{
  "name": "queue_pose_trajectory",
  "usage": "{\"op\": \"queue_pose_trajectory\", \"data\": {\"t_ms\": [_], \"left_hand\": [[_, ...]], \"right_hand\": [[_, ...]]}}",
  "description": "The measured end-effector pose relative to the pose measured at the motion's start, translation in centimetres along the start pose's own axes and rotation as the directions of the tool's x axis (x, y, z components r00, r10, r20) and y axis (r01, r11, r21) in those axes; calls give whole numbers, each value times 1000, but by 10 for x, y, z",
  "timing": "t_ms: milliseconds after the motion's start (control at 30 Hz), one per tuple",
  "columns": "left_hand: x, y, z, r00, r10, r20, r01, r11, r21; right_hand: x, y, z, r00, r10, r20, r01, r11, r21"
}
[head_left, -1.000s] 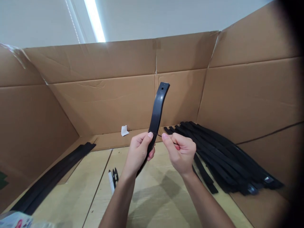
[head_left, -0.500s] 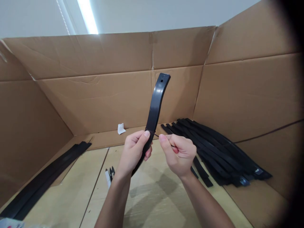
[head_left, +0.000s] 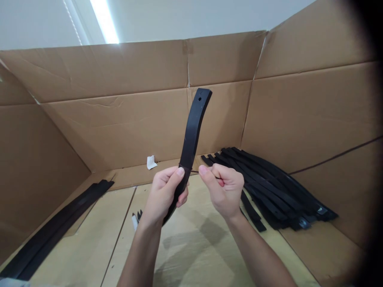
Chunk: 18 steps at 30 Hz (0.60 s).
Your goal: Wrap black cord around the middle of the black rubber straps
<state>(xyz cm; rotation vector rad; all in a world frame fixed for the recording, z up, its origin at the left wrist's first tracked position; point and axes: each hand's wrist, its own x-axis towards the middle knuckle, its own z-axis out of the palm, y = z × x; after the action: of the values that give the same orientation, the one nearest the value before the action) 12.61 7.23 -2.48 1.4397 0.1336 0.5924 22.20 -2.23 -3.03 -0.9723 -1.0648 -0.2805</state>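
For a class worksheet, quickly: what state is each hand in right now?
Left hand: closed around a curved black strip.
Right hand: closed on a thin dark cord that runs to the strip.

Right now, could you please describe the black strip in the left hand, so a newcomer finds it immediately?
In front of the cardboard wall, the left hand grips a curved black strip with a hole near its upper end. A thin dark cord crosses it; unlike the strips piled on the right, it is held in the air.
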Motion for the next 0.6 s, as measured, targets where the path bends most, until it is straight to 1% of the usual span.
{"op": "queue_pose_trajectory", "data": {"t_ms": [67, 233, 367, 500, 567, 600], "left_hand": [[-2, 0, -2, 1000, 6, 17, -6, 1000, -24], [-8, 0, -6, 995, 1, 101, 8, 996, -86], [-15, 2, -8, 990, 30, 137, -20, 997, -72], [-26, 7, -15, 975, 71, 209, -84, 995, 54], [-33, 14, -20, 963, 58, 263, -105, 981, 166], [-35, 20, -22, 954, 41, 295, -119, 961, 251]], "right_hand": [[0, 0, 0, 999, 44, 18, -44, 998, 50], [0, 1, 2, 991, 116, 73, -127, 979, 161], [0, 6, 5, 970, 176, 170, -219, 934, 283], [0, 12, 9, 928, 191, 319, -303, 886, 350], [0, 14, 10, 890, 192, 414, -354, 862, 362], [0, 14, 9, 866, 180, 466, -374, 853, 365]]}}
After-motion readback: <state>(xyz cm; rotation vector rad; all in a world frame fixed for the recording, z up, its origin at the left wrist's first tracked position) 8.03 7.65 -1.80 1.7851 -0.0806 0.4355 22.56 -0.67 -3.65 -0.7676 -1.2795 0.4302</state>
